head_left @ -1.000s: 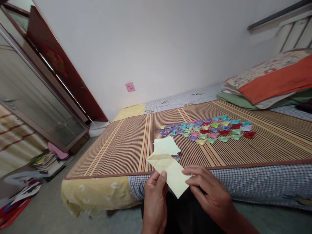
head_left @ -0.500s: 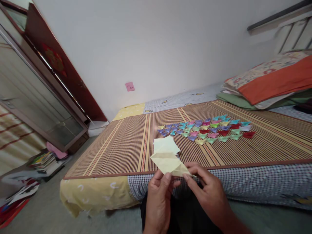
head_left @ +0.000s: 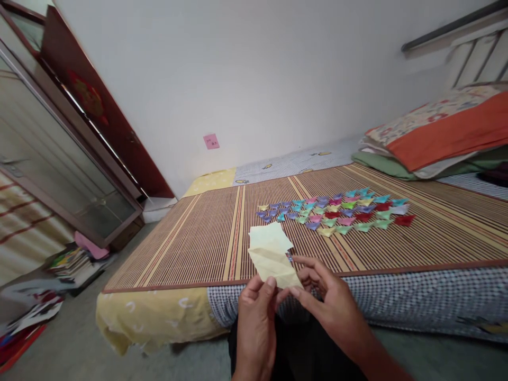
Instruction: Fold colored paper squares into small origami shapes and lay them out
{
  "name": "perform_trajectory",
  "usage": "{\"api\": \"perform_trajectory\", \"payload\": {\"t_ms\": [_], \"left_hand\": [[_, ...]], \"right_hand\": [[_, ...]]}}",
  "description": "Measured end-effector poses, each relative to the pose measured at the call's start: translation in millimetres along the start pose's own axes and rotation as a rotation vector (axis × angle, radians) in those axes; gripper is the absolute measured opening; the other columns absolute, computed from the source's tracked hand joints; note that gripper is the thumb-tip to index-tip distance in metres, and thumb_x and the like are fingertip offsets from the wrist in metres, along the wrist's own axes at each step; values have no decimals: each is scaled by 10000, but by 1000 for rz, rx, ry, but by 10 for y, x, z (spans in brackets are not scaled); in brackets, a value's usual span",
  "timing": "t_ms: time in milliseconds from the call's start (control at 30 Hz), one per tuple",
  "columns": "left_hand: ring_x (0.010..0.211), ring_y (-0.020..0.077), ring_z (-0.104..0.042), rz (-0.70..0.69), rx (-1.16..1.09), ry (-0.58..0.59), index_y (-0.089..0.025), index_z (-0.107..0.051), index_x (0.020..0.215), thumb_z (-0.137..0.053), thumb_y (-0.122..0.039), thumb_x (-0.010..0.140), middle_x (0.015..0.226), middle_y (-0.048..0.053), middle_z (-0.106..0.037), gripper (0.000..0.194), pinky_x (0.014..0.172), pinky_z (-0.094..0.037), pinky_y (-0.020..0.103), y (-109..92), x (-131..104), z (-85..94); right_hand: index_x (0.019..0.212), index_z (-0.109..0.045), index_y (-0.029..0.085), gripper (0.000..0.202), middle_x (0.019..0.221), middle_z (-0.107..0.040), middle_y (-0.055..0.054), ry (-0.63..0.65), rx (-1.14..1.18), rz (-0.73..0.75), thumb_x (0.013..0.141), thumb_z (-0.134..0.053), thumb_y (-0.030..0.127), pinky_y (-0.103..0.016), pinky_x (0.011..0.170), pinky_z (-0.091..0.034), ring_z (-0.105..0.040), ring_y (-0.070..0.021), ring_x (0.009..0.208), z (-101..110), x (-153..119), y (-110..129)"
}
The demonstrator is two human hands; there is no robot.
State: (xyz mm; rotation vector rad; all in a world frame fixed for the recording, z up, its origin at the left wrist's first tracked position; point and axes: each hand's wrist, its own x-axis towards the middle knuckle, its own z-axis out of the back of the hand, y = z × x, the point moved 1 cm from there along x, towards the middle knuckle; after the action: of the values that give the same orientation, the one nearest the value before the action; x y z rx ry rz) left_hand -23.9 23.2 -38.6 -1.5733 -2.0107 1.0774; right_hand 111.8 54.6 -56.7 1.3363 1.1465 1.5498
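Observation:
A creased pale yellow sheet of paper point(head_left: 275, 269) is held between both hands at the near edge of the bed. My left hand point(head_left: 257, 315) pinches its lower edge, thumb on top. The lower right corner lies between the thumb and fingers of my right hand point(head_left: 327, 293), whose index finger is stretched out. Just beyond, a stack of pale square papers point(head_left: 270, 236) rests on the striped mat point(head_left: 190, 238), partly covered by the held sheet. Farther right stand rows of small folded paper shapes point(head_left: 349, 211) in many colours.
Folded bedding point(head_left: 448, 129) is piled at the right end of the bed. A pink note point(head_left: 211, 141) sticks to the wall. On the left are a dark red door point(head_left: 95, 106) and a stack of books point(head_left: 73, 262). Patterned cloth point(head_left: 159, 317) hangs over the bed's front edge.
The yellow paper has turned in my hands, and its right corner has come in to the left. My right hand has shifted slightly left, its index finger now extended.

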Motion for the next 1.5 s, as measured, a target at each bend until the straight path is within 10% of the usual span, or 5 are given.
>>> {"api": "perform_trajectory", "payload": {"t_ms": [467, 767, 967, 1333, 1500], "left_hand": [[286, 37, -445, 163, 362, 223, -110, -734, 913, -833, -415, 796, 544, 48, -724, 341, 330, -258, 125, -184, 45, 162], [943, 259, -782, 52, 268, 176, -123, -793, 992, -866, -335, 763, 1113, 163, -808, 321, 826, -596, 307, -200, 10, 95], [1000, 275, -740, -126, 350, 135, -146, -813, 1078, -791, -412, 820, 1029, 134, -812, 371, 887, -566, 359, -217, 10, 134], [722, 158, -694, -257, 332, 37, -194, -552, 1450, -798, -418, 841, 828, 29, -748, 694, 696, -571, 246, -126, -80, 84], [725, 146, -667, -156, 338, 89, -133, -781, 993, -841, -399, 797, 928, 82, -766, 335, 648, -566, 224, -74, -58, 101]], "right_hand": [[815, -626, 205, 265, 713, -601, 11, 78, 27, -65, 924, -652, 444, -264, 591, -462, -555, -163, 648, 114, 120, 20], [1328, -600, 283, 505, 1206, -712, -43, 14, -287, 252, 851, -739, 194, -361, 946, -505, -652, -240, 1096, 195, 186, 274], [933, -692, 259, 230, 1042, -698, -40, 136, -350, 655, 938, -588, 53, -371, 983, -471, -607, -232, 1132, 180, 186, 413], [773, -621, 225, 213, 1079, -711, -60, -25, -167, 261, 980, -606, 272, -320, 902, -498, -684, -224, 1031, 5, 66, 232], [777, -599, 218, 224, 800, -680, -15, -6, -124, 182, 984, -584, 301, -290, 730, -502, -663, -194, 779, -18, 76, 213]]}}
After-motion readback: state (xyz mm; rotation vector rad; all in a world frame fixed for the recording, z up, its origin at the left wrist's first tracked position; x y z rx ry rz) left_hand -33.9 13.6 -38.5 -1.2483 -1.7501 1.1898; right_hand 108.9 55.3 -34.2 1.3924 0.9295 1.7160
